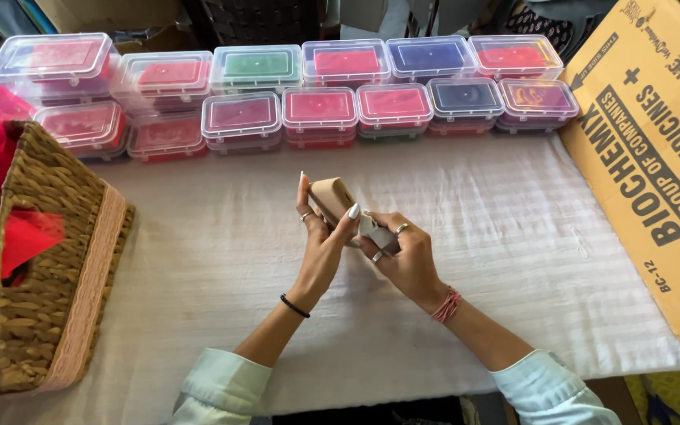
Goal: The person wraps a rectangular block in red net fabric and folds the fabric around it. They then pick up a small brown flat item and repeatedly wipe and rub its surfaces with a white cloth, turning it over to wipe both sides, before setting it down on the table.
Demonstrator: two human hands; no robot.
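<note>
The work surface is a table covered with a white cloth (222, 260). A flattened cardboard carton (655, 173) lies along its right side, a woven basket (49, 260) holding pink and red fabric stands at its left edge, and two rows of clear plastic boxes (293, 94) with coloured contents line its far edge. Both hands work above the middle of the cloth, well apart from all of these. The left hand (323, 248) is closed on a small beige roll (332, 197), thumb on the near face and fingers behind, and holds it upright and clear of the cloth. The right hand (409, 260) is closed on a grey strip (375, 232) that runs from the roll down toward its palm; whether this strip is tape or a backing cannot be determined. Risk, as a judgement: the roll is held by fingertips only, so a pull on the strip at an angle may twist the roll out of that hold and drop it on the cloth. An uneven pull may also crease or tear the strip. The roll sits against the left palm side, just above and to the left of the right hand.
</note>
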